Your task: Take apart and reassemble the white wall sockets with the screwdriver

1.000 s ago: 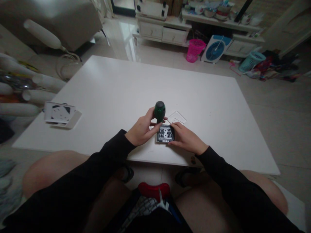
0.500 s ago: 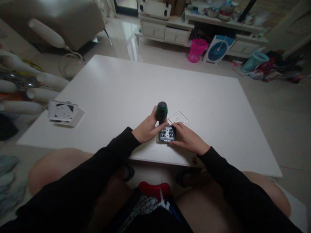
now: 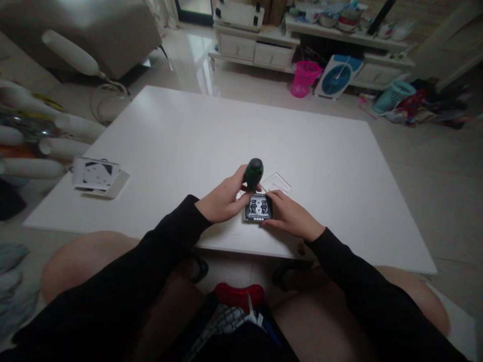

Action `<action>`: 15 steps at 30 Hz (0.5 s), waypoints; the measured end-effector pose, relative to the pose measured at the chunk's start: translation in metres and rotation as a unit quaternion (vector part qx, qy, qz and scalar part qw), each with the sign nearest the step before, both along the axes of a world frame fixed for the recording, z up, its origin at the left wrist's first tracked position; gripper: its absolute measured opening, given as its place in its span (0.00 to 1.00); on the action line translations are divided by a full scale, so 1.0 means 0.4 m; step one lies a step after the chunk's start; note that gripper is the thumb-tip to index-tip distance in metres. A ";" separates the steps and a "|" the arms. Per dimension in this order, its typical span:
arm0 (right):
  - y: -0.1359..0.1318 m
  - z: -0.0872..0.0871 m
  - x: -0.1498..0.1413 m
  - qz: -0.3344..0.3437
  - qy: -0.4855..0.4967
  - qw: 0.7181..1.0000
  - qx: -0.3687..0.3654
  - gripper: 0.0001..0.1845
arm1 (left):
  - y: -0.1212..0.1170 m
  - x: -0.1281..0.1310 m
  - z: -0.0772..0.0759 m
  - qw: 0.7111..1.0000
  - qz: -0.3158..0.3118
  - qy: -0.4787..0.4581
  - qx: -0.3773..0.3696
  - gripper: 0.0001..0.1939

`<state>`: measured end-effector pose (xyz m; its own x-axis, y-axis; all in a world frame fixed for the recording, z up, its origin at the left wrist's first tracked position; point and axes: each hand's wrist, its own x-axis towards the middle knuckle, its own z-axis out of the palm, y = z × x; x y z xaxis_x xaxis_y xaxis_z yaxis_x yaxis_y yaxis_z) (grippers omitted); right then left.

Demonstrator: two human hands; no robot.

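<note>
Fingers of the left hand [image 3: 222, 200] are curled around a green handle [image 3: 254, 175] with a dark end, which stands roughly upright at 12 o'clock of a square panel [image 3: 258, 207]. Its lower end is hidden by the fingers. The right hand [image 3: 292, 215] grips the panel at its 3 o'clock side, one finger by the top corner and the thumb by the lower edge. The panel, black and silver, is near the close edge of the white table [image 3: 320, 156]. Taking the panel as the clock's centre, a pale square frame [image 3: 284, 182] lies just beside it at 1 o'clock, and an open white box [image 3: 119, 185] sits well apart toward 9 o'clock.
</note>
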<state>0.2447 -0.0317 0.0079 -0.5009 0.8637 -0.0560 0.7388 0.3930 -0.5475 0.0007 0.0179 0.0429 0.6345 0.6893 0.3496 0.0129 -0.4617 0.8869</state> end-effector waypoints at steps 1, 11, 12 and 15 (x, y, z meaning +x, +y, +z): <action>0.000 -0.001 0.000 0.000 0.002 1.000 0.001 0.39 | -0.003 0.002 -0.002 1.000 -0.001 0.002 0.009 0.23; 0.000 -0.015 0.006 0.002 0.006 1.000 0.011 0.41 | 0.020 0.020 -0.032 0.995 0.101 -0.009 0.019 0.16; 0.000 -0.014 0.006 0.002 0.002 1.000 0.012 0.41 | 0.022 0.018 -0.029 0.995 0.100 -0.012 0.012 0.18; -0.002 -0.008 0.002 -0.001 -0.007 1.000 0.009 0.40 | 0.021 0.009 -0.018 0.997 0.077 -0.022 -0.011 0.25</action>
